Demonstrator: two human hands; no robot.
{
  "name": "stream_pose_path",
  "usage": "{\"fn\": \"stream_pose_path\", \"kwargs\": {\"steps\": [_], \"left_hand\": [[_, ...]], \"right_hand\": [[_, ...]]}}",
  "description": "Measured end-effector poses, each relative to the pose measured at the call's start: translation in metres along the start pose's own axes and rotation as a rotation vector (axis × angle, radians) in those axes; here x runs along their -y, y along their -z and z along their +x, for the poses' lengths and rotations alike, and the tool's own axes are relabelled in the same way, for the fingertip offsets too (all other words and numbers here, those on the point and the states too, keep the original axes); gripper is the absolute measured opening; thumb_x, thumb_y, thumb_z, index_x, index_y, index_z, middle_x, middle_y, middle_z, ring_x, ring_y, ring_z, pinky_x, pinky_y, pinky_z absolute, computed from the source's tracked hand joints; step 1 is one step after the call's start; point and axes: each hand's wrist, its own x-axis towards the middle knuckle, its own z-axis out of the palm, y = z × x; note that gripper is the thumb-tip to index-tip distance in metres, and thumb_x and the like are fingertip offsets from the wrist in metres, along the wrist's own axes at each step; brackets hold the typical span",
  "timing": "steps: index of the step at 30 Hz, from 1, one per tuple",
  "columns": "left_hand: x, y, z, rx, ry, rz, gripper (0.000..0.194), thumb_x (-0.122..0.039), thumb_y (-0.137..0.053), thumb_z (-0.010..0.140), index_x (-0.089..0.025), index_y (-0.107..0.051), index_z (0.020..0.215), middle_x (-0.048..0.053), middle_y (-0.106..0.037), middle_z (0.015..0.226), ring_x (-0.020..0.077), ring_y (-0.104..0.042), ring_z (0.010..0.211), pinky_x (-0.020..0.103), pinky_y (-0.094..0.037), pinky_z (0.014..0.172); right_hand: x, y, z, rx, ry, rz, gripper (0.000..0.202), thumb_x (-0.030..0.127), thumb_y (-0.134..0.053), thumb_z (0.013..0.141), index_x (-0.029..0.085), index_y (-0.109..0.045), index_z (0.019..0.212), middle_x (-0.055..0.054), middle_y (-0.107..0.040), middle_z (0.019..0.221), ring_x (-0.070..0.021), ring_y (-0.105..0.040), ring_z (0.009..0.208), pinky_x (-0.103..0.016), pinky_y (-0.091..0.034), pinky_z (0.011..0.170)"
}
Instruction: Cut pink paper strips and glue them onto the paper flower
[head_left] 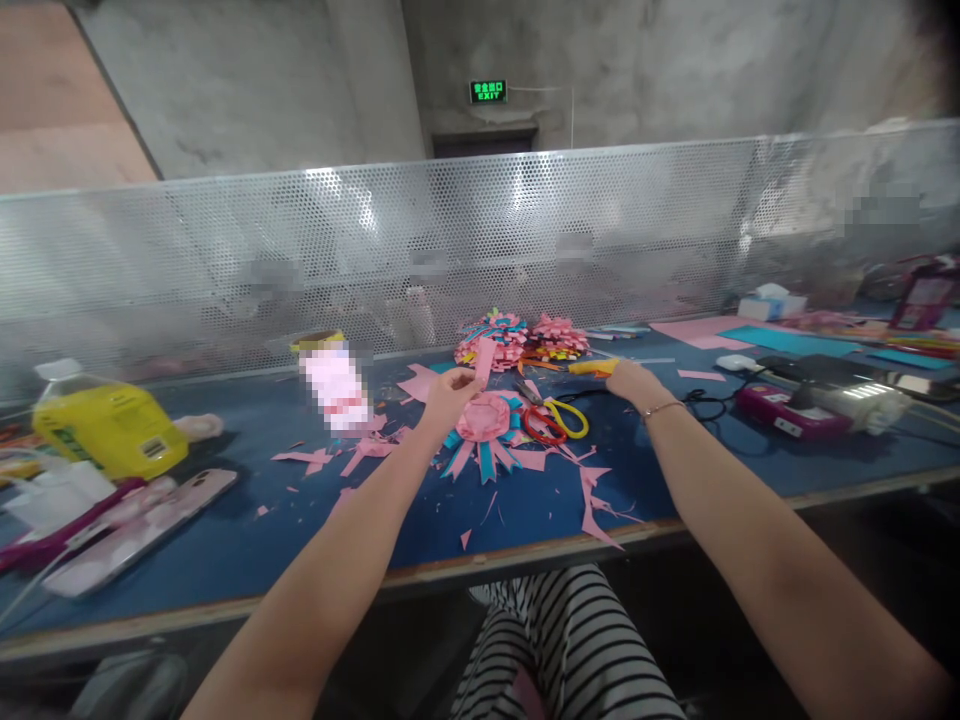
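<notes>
A pink paper strip [486,362] stands upright in my left hand [451,392], pinched between the fingertips. Just below it on the blue table lies a pink rosette [484,418] with pink and blue ribbon tails. My right hand [631,384] is closed around what looks like a yellow glue gun [592,367], and its fingers partly cover it. Between my hands, right of the rosette, lie scissors [556,420] with red and yellow handles. Behind them sit two piles of pink, blue and multicoloured paper rosettes [491,340].
Pink scraps [596,500] are scattered about the table. To the left are a yellow bottle [112,425] and a phone [142,530]. A purple and black device [787,410], coloured sheets [787,340] and a tissue box [772,302] lie right. A perforated metal screen [420,240] borders the back.
</notes>
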Motion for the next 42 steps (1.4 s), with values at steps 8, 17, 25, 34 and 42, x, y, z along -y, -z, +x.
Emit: {"fn": "stream_pose_path", "kwargs": {"steps": [8, 17, 25, 34, 42], "left_hand": [[-0.002, -0.001, -0.001, 0.034, 0.032, -0.043, 0.015, -0.024, -0.064, 0.058, -0.015, -0.057, 0.066, -0.001, -0.058, 0.059, 0.0103, -0.055, 0.057, 0.026, -0.046, 0.061], [0.004, -0.002, -0.001, 0.048, 0.044, 0.036, 0.019, -0.025, -0.064, 0.059, -0.014, -0.059, 0.074, 0.001, -0.06, 0.067, 0.0102, -0.055, 0.057, 0.027, -0.047, 0.062], [0.004, -0.004, -0.003, 0.086, 0.026, 0.185, 0.022, -0.025, -0.062, 0.06, -0.013, -0.058, 0.078, 0.002, -0.061, 0.07, 0.0122, -0.058, 0.062, 0.026, -0.047, 0.063], [0.003, -0.006, -0.003, 0.097, -0.001, 0.252, 0.018, -0.021, -0.061, 0.058, -0.014, -0.059, 0.075, 0.001, -0.061, 0.066, 0.0128, -0.058, 0.061, 0.025, -0.046, 0.059], [0.002, -0.006, -0.004, 0.095, 0.002, 0.227, 0.018, -0.022, -0.061, 0.058, -0.014, -0.058, 0.074, 0.001, -0.06, 0.064, 0.0128, -0.058, 0.059, 0.025, -0.046, 0.059]], "right_hand": [[0.037, 0.021, -0.007, -0.086, -0.078, 0.242, 0.037, 0.017, -0.044, 0.069, 0.009, -0.051, 0.104, -0.017, -0.062, 0.095, -0.0254, -0.058, 0.085, -0.028, -0.041, 0.064], [0.068, 0.033, -0.027, -0.211, 0.06, 0.448, 0.059, 0.061, -0.049, 0.065, 0.015, -0.049, 0.102, -0.012, -0.06, 0.097, -0.0244, -0.055, 0.088, -0.03, -0.04, 0.069], [0.077, 0.027, -0.034, -0.343, 0.176, 0.31, 0.056, 0.051, -0.05, 0.069, 0.012, -0.045, 0.11, -0.016, -0.059, 0.104, -0.029, -0.054, 0.098, -0.036, -0.041, 0.079], [0.078, 0.022, -0.035, -0.382, 0.293, 0.236, 0.05, 0.04, -0.049, 0.073, 0.009, -0.042, 0.112, -0.017, -0.057, 0.106, -0.0294, -0.054, 0.098, -0.037, -0.042, 0.079], [0.076, 0.021, -0.031, -0.366, 0.293, 0.22, 0.042, 0.037, -0.046, 0.076, 0.01, -0.045, 0.109, -0.017, -0.058, 0.103, -0.029, -0.055, 0.096, -0.036, -0.043, 0.076]]}}
